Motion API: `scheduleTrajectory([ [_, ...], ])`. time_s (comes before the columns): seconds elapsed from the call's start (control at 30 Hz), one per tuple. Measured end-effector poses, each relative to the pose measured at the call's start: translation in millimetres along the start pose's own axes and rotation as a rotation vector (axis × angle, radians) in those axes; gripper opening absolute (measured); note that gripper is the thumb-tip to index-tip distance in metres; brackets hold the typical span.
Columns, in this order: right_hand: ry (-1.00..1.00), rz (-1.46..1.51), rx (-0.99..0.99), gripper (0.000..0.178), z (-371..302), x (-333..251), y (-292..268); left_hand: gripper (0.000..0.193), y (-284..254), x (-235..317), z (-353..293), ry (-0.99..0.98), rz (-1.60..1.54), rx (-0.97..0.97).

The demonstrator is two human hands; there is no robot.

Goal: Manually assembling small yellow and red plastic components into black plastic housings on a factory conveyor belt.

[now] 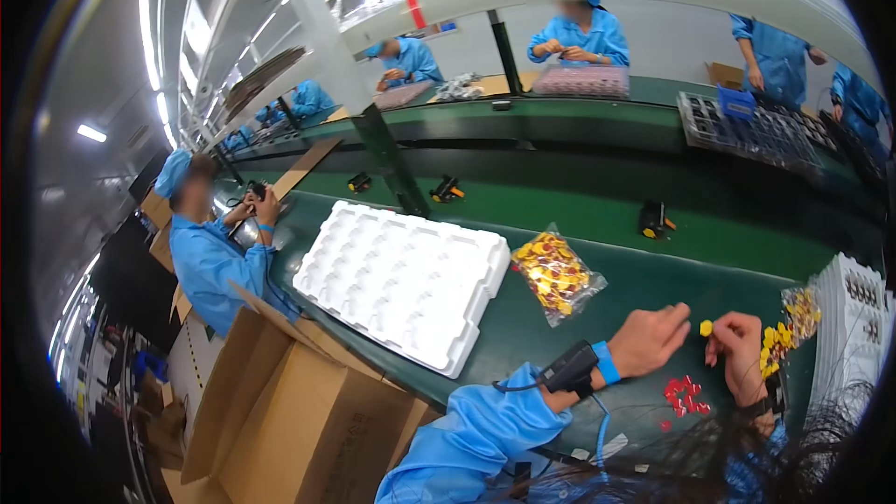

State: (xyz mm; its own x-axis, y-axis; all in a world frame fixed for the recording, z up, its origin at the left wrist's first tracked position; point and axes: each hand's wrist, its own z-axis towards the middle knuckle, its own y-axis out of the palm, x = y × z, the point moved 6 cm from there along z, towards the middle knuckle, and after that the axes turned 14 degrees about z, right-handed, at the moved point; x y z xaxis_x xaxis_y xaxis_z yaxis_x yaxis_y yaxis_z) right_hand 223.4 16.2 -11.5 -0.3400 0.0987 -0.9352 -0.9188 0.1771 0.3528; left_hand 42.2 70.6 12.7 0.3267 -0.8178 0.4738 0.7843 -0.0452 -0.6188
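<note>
Over the green bench, my left hand (651, 340) has its fingers bent and drawn together; anything between them is too small to make out. Facing it, my right hand (737, 351) is closed, with a small yellow piece (706, 328) at its fingertips. Below and between the hands lie several loose red pieces (686, 397). Small yellow pieces (775, 347) are heaped just right of my right hand. A clear plastic bag (558, 275) of yellow and red pieces rests beyond my left hand. Dark hair covers part of the lower right.
A white foam tray (397, 275) lies left of the bag. White trays (847, 317) are stacked at the far right beside another small bag (801, 308). An open cardboard box (280, 420) stands at lower left. Across the bench is a green conveyor (551, 187); co-workers in blue sit beyond and left.
</note>
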Motion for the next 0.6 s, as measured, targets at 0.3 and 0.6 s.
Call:
scheduleTrajectory([
  [0.3, 0.043, 0.023, -0.134, 0.014, -12, 12, 15, 0.027, 30, 8, -12, 0.183, 0.026, -0.346],
  [0.6, -0.008, 0.035, -0.123, 0.017, -16, 6, 17, 0.025, 29, 20, -13, 0.234, 0.082, -0.314],
])
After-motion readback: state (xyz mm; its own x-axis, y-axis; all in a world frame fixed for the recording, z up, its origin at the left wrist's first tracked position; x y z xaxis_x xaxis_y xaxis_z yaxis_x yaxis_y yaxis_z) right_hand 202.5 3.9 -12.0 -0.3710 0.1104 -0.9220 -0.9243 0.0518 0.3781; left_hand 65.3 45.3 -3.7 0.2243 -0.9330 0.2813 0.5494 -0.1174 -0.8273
